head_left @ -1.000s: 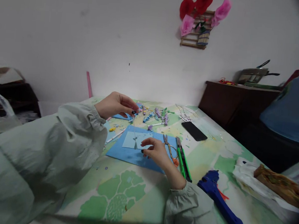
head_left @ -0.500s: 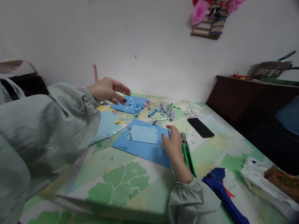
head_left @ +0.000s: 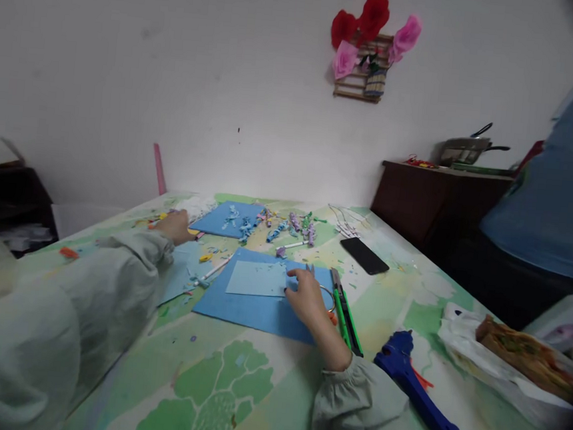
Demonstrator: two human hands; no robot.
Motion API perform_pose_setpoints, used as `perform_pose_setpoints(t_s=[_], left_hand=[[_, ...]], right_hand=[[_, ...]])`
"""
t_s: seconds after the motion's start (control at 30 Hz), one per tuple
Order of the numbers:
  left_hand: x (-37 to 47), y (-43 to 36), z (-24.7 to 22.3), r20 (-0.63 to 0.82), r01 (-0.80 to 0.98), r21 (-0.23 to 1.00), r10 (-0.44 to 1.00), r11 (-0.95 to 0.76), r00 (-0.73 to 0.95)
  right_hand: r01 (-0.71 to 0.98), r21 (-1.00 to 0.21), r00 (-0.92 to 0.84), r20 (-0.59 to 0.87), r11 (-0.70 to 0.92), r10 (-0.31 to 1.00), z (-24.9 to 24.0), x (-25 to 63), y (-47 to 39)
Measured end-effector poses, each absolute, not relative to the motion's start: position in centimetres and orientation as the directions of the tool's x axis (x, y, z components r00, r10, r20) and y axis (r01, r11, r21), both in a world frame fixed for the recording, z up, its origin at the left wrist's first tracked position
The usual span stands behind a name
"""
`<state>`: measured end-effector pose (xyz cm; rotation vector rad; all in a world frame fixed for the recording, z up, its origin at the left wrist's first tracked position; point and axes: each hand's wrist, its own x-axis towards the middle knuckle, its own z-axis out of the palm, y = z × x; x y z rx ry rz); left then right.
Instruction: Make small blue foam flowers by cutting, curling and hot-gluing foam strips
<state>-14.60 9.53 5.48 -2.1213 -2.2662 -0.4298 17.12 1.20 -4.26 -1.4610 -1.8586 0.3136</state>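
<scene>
My right hand (head_left: 306, 302) rests over a blue foam sheet (head_left: 237, 314), thumb and forefinger apart near the right edge of a smaller light blue rectangle (head_left: 255, 280). Partly under that hand lies a pair of scissors (head_left: 332, 300), one metal loop showing. Just right of it is a green box cutter (head_left: 345, 314). Far to the left, my left hand (head_left: 176, 227) reaches low over the table beside a light blue sheet (head_left: 181, 269); its fingers are hidden. A white stick (head_left: 215, 272) with a light blue piece at one end lies between the sheets.
Twisted paper pieces (head_left: 278, 231) and another blue sheet (head_left: 223, 217) lie at the back. On the right are a black phone (head_left: 364, 255), a blue glue gun (head_left: 419, 390) and food in a white wrapper (head_left: 519, 356). A person in blue (head_left: 555, 178) stands beyond a dark cabinet (head_left: 418, 200).
My left hand has dropped and moved left, from above the back blue sheet to the table's left side. My right hand has shifted left towards the small rectangle. The camera view has tilted up.
</scene>
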Motion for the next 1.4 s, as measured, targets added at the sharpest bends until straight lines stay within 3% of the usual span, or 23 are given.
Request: perform_pose_setpoints(t_s=[0.1,0.27,0.57,0.7,0.9,0.93,1.0,1.1,1.17,1.23,1.4], left_hand=[[-11.2,9.1,2.8,0.234,0.978,0.162,0.968,-0.133,0.093],[-6.2,8.8,-0.9,0.104,0.88,0.177,0.898,-0.44,0.428],[-6.0,11.2,-0.3,-0.036,0.848,0.155,0.855,-0.506,0.517],[-6.2,9.0,1.6,0.126,0.843,0.097,0.847,-0.529,0.517],[-6.9,4.1,3.6,0.444,0.906,0.025,0.817,-0.422,0.368],[-6.9,3.6,3.7,0.495,0.915,0.063,0.808,-0.399,0.319],[-6.8,2.8,3.8,0.517,0.892,0.285,0.84,-0.351,0.165],[-6.2,1.9,3.3,0.265,0.578,0.785,0.964,-0.225,0.015],[-5.7,1.4,2.4,0.058,0.254,0.965,0.998,-0.061,0.019],[-5.2,0.8,1.0,-0.064,0.065,0.996,0.998,0.064,0.011],[-4.1,-0.4,-2.1,-0.097,-0.043,0.994,0.995,0.096,-0.022]], right_hand=[[0.743,-0.593,-0.087,0.374,0.31,0.923,-4.2,17.1,1.2],[0.745,-0.597,-0.096,0.346,0.298,0.933,-4.2,17.0,1.2],[0.732,-0.611,-0.086,0.357,0.302,0.93,-4.3,17.0,1.4],[0.72,-0.62,-0.077,0.373,0.311,0.924,-4.1,17.0,1.3],[0.693,-0.639,-0.087,0.386,0.334,0.918,-3.7,16.7,1.0],[0.687,-0.642,-0.086,0.392,0.339,0.916,-3.8,16.7,1.0],[0.673,-0.651,-0.081,0.407,0.351,0.91,-3.8,16.7,1.0],[0.641,-0.66,-0.093,0.439,0.392,0.893,-3.5,16.7,0.9],[0.613,-0.658,-0.133,0.46,0.438,0.878,-3.1,16.6,0.6],[0.592,-0.649,-0.176,0.475,0.478,0.862,-2.7,16.4,0.1],[0.431,-0.743,-0.243,0.45,0.511,0.859,-2.7,15.9,-0.7]])
